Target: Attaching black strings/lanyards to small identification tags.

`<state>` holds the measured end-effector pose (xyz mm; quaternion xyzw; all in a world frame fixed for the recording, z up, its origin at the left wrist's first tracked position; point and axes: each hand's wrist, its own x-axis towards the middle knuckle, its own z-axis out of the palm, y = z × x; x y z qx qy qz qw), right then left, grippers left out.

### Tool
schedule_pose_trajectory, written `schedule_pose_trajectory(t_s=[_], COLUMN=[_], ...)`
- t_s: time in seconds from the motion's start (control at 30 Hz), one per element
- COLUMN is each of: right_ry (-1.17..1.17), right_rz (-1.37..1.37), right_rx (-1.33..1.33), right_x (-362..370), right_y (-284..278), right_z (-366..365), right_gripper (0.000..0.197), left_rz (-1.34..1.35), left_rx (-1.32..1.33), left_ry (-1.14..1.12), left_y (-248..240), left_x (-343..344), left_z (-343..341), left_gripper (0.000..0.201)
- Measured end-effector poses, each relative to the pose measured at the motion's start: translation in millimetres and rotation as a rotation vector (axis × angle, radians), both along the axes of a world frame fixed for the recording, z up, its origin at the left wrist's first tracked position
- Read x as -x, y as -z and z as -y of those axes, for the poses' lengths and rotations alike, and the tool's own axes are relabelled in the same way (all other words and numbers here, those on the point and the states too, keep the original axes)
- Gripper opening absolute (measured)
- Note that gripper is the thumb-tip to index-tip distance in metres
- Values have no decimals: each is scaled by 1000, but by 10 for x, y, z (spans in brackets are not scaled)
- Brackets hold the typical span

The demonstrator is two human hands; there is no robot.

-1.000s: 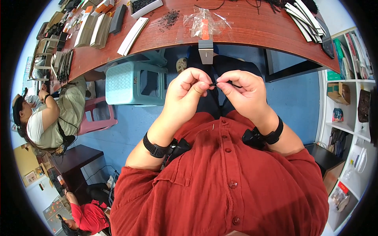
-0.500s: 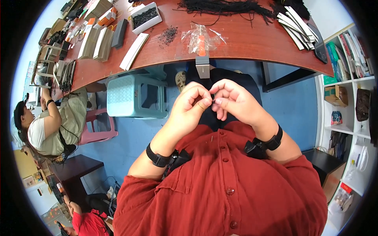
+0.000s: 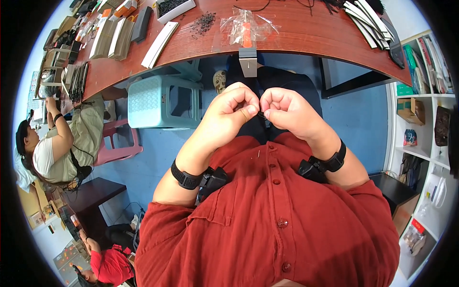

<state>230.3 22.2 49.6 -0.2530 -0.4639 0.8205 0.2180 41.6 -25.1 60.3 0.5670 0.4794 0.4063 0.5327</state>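
Observation:
In front of my lap, my left hand and my right hand meet at the fingertips, both pinched closed. Between them shows a tiny black piece; most of it is covered by the fingers, so its kind cannot be made out. Beyond the hands, a grey block with a thin pin juts from the table edge, and an orange strip runs back from it over crumpled clear plastic. A loose heap of small black pieces lies to its left on the table.
The reddish-brown table holds a white box of black pieces, white strips, stacked cards and more strips at right. A teal stool stands left. Two people sit farther left; shelves line the right.
My right hand's fingers have curled in and the two hands' fingertips are closer together. The table sits higher in the picture as the view has shifted.

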Motion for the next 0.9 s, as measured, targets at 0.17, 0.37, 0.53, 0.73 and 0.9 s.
schedule_pose_trajectory(t_s=[0.17,0.37,0.53,0.73,0.9], right_ry=[-7,3,21,104,285], right_rz=[-18,-17,139,-279,-211], right_rx=[65,92,-131,103,-27], right_x=[16,44,-17,-70,180], right_y=[-8,-9,-5,132,337], right_z=[-5,-17,-91,-155,-161], right_gripper=[3,2,7,20,21], left_rz=[21,-93,-23,-196,-354], left_rx=[36,-85,-22,83,50], left_ry=[28,-36,-113,-10,-7], left_y=[-10,10,122,411,592], left_x=[14,9,87,147,75], left_z=[0,5,20,-10,-67], left_gripper=[4,4,5,6,2])
